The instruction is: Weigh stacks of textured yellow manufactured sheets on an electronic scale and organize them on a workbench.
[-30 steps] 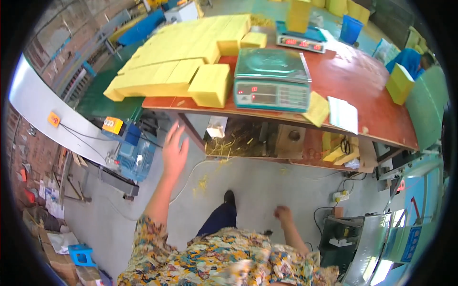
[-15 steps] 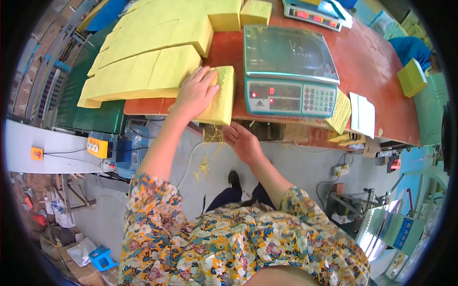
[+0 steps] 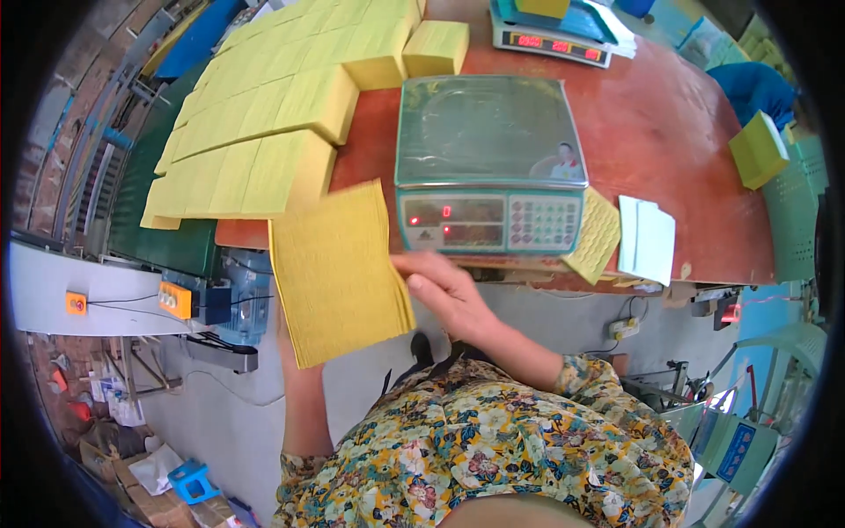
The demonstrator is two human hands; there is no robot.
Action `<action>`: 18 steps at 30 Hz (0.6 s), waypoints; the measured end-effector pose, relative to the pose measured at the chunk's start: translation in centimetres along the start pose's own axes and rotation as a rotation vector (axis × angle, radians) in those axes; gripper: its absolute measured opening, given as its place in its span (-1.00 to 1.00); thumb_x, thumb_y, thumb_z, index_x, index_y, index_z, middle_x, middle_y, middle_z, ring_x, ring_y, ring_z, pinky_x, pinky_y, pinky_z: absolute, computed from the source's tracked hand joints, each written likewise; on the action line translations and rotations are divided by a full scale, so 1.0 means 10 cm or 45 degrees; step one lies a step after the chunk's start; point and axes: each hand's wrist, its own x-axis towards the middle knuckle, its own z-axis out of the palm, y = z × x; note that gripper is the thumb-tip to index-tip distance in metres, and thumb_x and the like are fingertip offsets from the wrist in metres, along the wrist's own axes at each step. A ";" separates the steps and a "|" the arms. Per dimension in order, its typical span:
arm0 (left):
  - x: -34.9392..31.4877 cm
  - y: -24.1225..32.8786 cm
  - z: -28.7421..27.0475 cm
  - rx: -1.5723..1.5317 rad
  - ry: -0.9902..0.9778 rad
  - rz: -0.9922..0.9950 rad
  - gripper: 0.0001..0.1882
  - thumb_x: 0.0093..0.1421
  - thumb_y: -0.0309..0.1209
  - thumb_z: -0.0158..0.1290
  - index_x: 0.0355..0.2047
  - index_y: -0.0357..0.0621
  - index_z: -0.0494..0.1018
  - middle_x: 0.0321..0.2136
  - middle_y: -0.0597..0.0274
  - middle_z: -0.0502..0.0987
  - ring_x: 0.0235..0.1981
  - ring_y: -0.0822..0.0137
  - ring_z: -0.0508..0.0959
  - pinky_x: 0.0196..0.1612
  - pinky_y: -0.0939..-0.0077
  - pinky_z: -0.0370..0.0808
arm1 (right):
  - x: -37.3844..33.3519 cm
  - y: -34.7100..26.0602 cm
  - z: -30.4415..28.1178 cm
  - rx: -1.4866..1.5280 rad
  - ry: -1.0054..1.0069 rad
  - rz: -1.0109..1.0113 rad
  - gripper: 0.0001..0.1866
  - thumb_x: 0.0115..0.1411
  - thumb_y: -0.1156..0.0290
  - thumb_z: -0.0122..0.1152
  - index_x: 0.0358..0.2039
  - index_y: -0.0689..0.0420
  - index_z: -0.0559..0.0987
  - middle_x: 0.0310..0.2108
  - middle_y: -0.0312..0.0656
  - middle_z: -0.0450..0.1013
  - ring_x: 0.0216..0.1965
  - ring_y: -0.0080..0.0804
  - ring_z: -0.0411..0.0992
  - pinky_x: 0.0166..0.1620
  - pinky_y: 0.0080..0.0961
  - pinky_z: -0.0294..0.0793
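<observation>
Head view: held block (image 3: 339,277) hides part of red table (image 3: 656,114), near scale (image 3: 489,167)

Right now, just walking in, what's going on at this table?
A person in a flowered top holds a yellow stack of sheets at the near side of the red table. The right hand is at the stack's right edge; the left forearm runs up behind it, its hand hidden. A lit green scale stands on the table, with rows of yellow blocks to its left and a second scale beyond it.
</observation>
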 end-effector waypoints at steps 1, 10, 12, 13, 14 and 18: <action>0.11 -0.14 0.19 -0.207 -0.106 0.120 -0.52 0.32 -0.25 0.02 0.18 -0.18 0.28 0.02 0.12 0.43 0.01 0.29 0.46 -0.01 0.37 0.50 | 0.04 -0.25 -0.17 -0.459 0.019 -0.419 -0.57 0.34 0.24 0.03 0.13 0.20 0.46 0.14 -0.06 0.33 0.11 -0.27 0.32 0.16 -0.37 0.29; 1.32 -0.01 2.47 -0.738 -0.655 -0.219 -0.50 0.34 -0.20 -0.02 0.21 -0.15 0.25 0.11 0.15 0.42 0.08 0.26 0.48 0.06 0.30 0.50 | 0.74 -1.36 -1.48 -1.047 0.666 -0.725 -0.69 0.24 0.38 0.07 -0.02 0.19 0.47 0.14 0.07 0.34 0.20 0.02 0.26 0.24 -0.14 0.21; 1.45 -0.07 2.61 -0.814 -0.732 -0.281 -0.49 0.33 -0.15 -0.03 0.19 -0.16 0.27 0.10 0.13 0.43 0.08 0.22 0.48 0.05 0.24 0.51 | 0.89 -1.36 -1.65 -1.195 0.657 -0.711 -0.69 0.24 0.37 0.07 -0.03 0.19 0.48 0.13 0.07 0.35 0.18 0.01 0.28 0.23 -0.16 0.22; 1.63 -0.34 2.66 -0.852 -0.618 -0.279 -0.49 0.36 -0.13 -0.09 0.20 -0.17 0.25 0.12 0.11 0.42 0.09 0.20 0.48 0.07 0.19 0.49 | 0.98 -1.36 -1.71 -1.338 0.657 -0.678 -0.70 0.25 0.37 0.07 -0.04 0.19 0.49 0.11 0.06 0.37 0.17 -0.01 0.30 0.22 -0.18 0.24; 1.73 -0.49 2.62 -0.886 -0.490 -0.286 -0.48 0.39 -0.12 -0.15 0.22 -0.18 0.22 0.14 0.09 0.40 0.10 0.18 0.47 0.09 0.15 0.48 | 1.06 -1.35 -1.77 -1.350 0.638 -0.643 -0.70 0.25 0.37 0.06 -0.03 0.19 0.49 0.10 0.07 0.38 0.16 -0.01 0.30 0.21 -0.19 0.26; 1.69 -0.45 2.32 -1.118 -0.321 -0.718 -0.42 0.40 -0.04 -0.22 0.23 -0.22 0.18 0.12 -0.04 0.39 0.12 0.08 0.45 0.14 0.08 0.43 | 1.17 -1.17 -1.80 -1.520 0.568 -0.530 -0.68 0.23 0.42 0.06 -0.01 0.19 0.50 0.12 0.06 0.37 0.18 0.08 0.27 0.19 -0.14 0.29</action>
